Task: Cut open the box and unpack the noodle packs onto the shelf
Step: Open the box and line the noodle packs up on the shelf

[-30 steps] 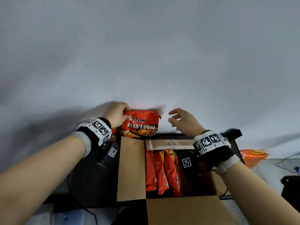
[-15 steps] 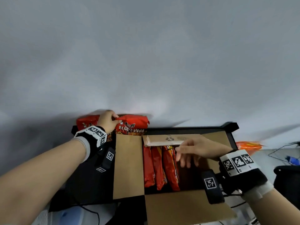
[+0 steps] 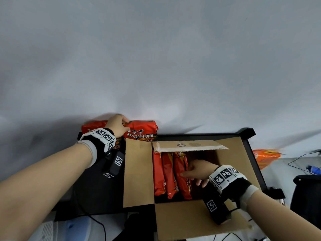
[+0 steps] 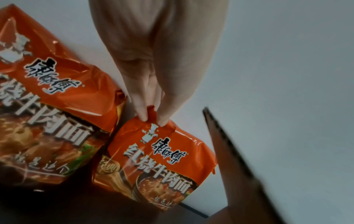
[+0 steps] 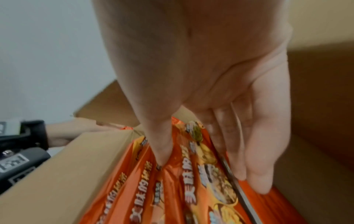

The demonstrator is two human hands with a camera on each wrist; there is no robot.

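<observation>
The open cardboard box (image 3: 139, 171) stands on the black shelf (image 3: 248, 133) with three red noodle packs (image 3: 166, 174) upright inside it. My left hand (image 3: 126, 122) pinches the top seam of a red noodle pack (image 4: 159, 159) that stands against the wall behind the box. A second pack (image 4: 47, 98) stands just left of it. My right hand (image 3: 191, 178) is down in the box. Its thumb (image 5: 162, 151) digs in on one side of the rightmost pack (image 5: 201, 174) and its fingers (image 5: 256, 166) lie on the other side.
The box's far flap (image 3: 191, 146) hangs over the packs, and its left flap (image 4: 239, 166) lies near my left hand. An orange bag (image 3: 265, 155), cables and a black object (image 3: 307, 193) lie right of the shelf. A white wall backs everything.
My left hand has set the pack down against the wall beside the other one and still pinches it. My right hand has dropped from above the box down onto the rightmost pack.
</observation>
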